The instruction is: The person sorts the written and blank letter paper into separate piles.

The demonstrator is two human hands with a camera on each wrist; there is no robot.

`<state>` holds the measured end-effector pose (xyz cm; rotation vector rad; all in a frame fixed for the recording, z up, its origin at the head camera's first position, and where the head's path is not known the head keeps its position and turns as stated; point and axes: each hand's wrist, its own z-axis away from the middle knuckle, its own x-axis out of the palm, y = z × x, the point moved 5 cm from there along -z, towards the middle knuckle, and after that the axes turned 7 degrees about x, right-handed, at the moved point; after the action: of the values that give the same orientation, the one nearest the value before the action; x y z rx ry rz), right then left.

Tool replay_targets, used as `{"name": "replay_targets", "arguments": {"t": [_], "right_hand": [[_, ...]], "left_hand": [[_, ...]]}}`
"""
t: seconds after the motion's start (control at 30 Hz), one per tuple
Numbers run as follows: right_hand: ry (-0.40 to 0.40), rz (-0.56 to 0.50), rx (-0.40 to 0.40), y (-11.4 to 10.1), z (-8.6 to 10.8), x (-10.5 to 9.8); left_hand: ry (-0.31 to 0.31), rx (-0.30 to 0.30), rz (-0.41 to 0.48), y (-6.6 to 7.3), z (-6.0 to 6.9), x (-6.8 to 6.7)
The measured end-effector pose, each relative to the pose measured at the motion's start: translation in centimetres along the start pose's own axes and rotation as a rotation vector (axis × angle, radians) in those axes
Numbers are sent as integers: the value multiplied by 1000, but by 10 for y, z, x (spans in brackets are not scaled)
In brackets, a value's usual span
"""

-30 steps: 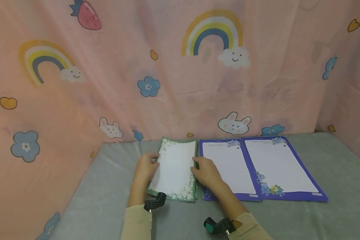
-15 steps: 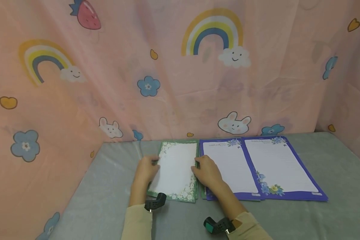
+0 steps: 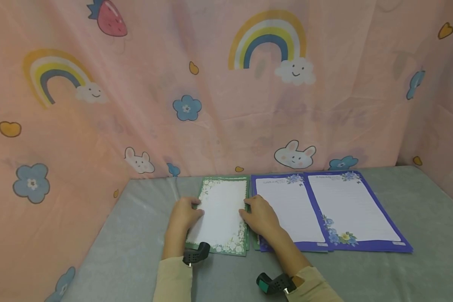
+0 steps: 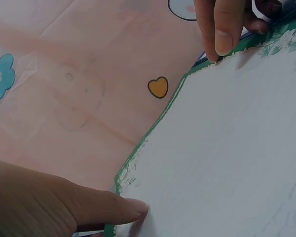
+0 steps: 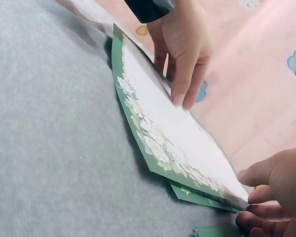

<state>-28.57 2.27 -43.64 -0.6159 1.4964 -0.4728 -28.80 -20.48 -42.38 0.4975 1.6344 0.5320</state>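
Note:
A sheet of letter paper (image 3: 222, 214) with a green floral border lies over at least one more green-edged sheet (image 5: 197, 197). My left hand (image 3: 184, 213) grips its left edge, thumb on the white face and fingers at the margin. At the opposite edge my right hand (image 3: 261, 214) pinches the paper with the thumb on top; its fingertips are at the edge in the right wrist view. From that side view, the upper sheet's near corner stands slightly apart from the one below. The left wrist view shows the left thumb (image 4: 133, 210) pressing on the paper.
Two purple-bordered letter sheets, a nearer one (image 3: 287, 209) and a right-hand one (image 3: 356, 209), lie side by side to the right, with green edges peeking out beneath. A grey cloth (image 3: 411, 201) covers the table. A pink patterned curtain (image 3: 219, 105) hangs behind.
The far edge of the green-bordered sheet, bowed a second ago, has straightened, and a second green edge shows just beyond it. Both hands have barely shifted.

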Motion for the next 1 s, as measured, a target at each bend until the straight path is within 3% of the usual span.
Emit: {"name": "replay_targets", "arguments": {"t": [0.53,0.7,0.87,1.0], "right_hand": [[-1,41,2,-1,2,-2],[31,44,-9,-2,2,-4],[79,21,-35,-4,1,-10],[100,-13,-52,-5,1,-15]], "left_hand": [[-19,-12,-45,4,2,1],[16,-22,-90,7,3,-3],[80,8,-89,18,4,-13],[73,73,-48,32,3,-12]]}}
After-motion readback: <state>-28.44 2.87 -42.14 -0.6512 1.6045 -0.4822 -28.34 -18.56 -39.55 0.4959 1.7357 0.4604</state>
